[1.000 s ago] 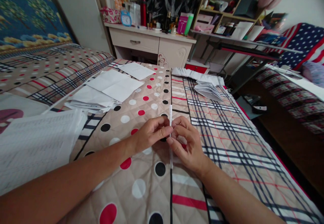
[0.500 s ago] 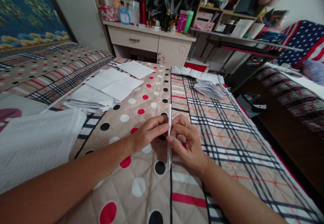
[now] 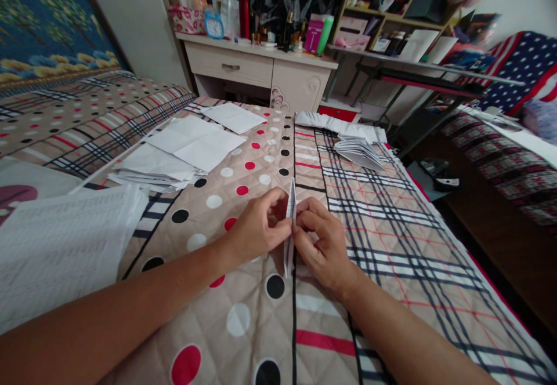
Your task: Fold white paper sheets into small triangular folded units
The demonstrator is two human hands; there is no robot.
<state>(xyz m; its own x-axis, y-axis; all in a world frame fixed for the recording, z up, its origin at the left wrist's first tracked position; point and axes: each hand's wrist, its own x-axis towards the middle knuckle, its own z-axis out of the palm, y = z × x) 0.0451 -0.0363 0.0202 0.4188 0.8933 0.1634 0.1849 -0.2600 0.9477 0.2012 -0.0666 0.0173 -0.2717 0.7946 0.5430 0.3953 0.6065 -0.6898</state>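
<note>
Between my two hands a folded sheet of paper (image 3: 289,254) stands on edge, seen nearly end-on, its layers slightly parted at the near end. My left hand (image 3: 263,225) pinches it from the left, thumb toward me and fingers curled behind. From the right, my right hand (image 3: 319,240) grips the same paper between thumb and bent fingers. Some fingertips are hidden behind the paper. Farther off to the right lie a fanned stack of folded papers (image 3: 359,154) and a long row of folded papers (image 3: 335,125).
Several white sheets (image 3: 204,144) lie on the quilted bedspread (image 3: 238,320) at the left. Nearer me is a pile of printed sheets (image 3: 65,246). Beyond the bed stands a white dresser (image 3: 300,77) holding a blue clock (image 3: 214,27). The bed's right edge drops to the floor.
My left hand has shifted slightly, its fingers lifting and bending more. The folded paper has tilted a little, and its near end has opened somewhat. The right hand has barely moved.
</note>
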